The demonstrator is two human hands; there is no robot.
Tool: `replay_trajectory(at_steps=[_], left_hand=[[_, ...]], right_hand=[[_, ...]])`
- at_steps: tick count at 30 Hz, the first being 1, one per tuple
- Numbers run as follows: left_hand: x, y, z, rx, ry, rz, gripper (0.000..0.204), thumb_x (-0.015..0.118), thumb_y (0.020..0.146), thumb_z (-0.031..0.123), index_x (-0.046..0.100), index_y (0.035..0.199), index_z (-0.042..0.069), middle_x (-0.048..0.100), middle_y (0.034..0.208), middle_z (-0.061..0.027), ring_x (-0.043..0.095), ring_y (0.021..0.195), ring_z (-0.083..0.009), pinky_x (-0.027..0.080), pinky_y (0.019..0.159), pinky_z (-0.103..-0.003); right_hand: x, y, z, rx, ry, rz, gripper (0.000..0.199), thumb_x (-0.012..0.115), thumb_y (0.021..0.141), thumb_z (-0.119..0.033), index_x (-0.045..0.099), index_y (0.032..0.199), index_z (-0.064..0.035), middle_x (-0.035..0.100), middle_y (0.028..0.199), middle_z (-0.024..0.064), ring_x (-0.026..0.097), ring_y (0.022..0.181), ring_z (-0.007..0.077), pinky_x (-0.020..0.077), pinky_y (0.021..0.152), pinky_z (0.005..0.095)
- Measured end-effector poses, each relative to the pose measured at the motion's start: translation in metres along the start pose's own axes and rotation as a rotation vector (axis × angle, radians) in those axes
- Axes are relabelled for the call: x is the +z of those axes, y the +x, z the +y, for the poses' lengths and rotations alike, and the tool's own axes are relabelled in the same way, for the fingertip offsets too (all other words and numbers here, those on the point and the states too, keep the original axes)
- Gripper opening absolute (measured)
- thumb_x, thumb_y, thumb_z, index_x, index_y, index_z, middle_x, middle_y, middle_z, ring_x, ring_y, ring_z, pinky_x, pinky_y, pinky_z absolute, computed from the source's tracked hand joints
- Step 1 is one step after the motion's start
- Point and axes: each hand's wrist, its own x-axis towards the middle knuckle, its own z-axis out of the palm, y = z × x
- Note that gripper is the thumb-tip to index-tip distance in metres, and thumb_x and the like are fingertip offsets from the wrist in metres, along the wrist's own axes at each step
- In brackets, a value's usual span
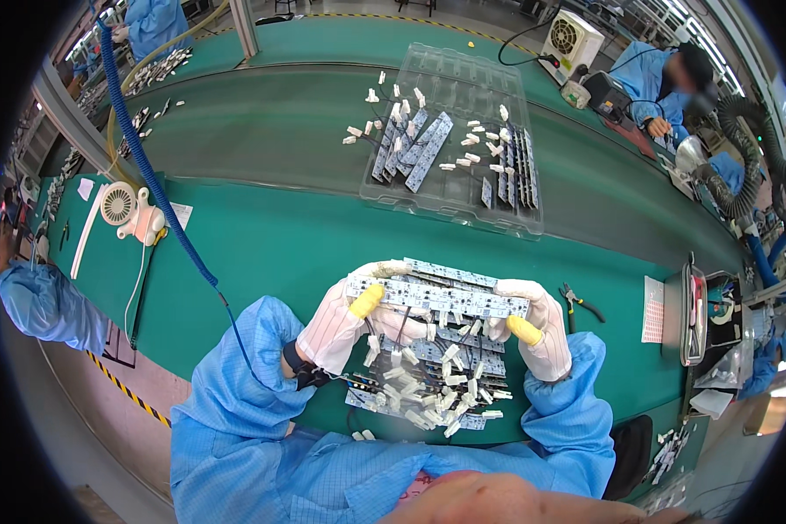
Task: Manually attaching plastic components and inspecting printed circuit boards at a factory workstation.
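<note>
1. A long white circuit-board strip (445, 298) is raised over the green worktop (262, 249), above a heap of wired boards (445, 384).
2. White-gloved left hand (341, 319) grips its left end.
3. White-gloved right hand (541, 330) grips its right.
4. Clear plastic tray (476, 83), beyond, holds similar strips (429, 153).

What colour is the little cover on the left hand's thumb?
The cover on the left hand is yellow, seen best in the head view.

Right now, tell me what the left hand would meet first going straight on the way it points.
Beyond the circuit strip it holds, the left hand would probably cross the green mat and meet the clear plastic tray, but the hand's height is unclear, so it might pass above.
</note>
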Motion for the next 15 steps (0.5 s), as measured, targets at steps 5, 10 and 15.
replay_trajectory(at_steps=[5, 10, 15], left_hand=[[0.001, 0.001, -0.002, -0.021, -0.139, 0.004, 0.054, 0.046, 0.096, 0.032, 0.029, 0.132, -0.005, 0.063, 0.095, -0.0289, 0.068, 0.078, -0.0296, 0.058, 0.065, -0.034], [0.007, 0.002, 0.001, 0.008, -0.079, 0.017, 0.062, 0.05, 0.093, 0.038, 0.029, 0.132, -0.006, 0.065, 0.089, -0.0258, 0.068, 0.072, -0.026, 0.057, 0.062, -0.03], [0.012, -0.007, 0.009, -0.045, -0.052, 0.133, 0.067, 0.051, 0.092, 0.045, 0.031, 0.131, -0.005, 0.066, 0.085, -0.0225, 0.066, 0.064, -0.0217, 0.055, 0.061, -0.028]], right_hand=[[-0.001, 0.0, -0.001, 0.036, 0.003, -0.01, 0.048, 0.065, 0.086, -0.033, 0.05, 0.118, -0.0014, 0.06, 0.085, 0.0086, 0.058, 0.071, 0.012, 0.0474, 0.062, 0.0223], [-0.004, -0.001, -0.001, 0.069, 0.005, -0.004, 0.049, 0.064, 0.086, -0.035, 0.05, 0.118, -0.0014, 0.06, 0.086, 0.0087, 0.058, 0.072, 0.0118, 0.0482, 0.065, 0.0234], [0.002, 0.006, -0.004, 0.018, -0.096, -0.08, 0.049, 0.06, 0.088, -0.039, 0.05, 0.119, -0.0024, 0.061, 0.088, 0.0085, 0.058, 0.072, 0.0123, 0.049, 0.068, 0.0244]])
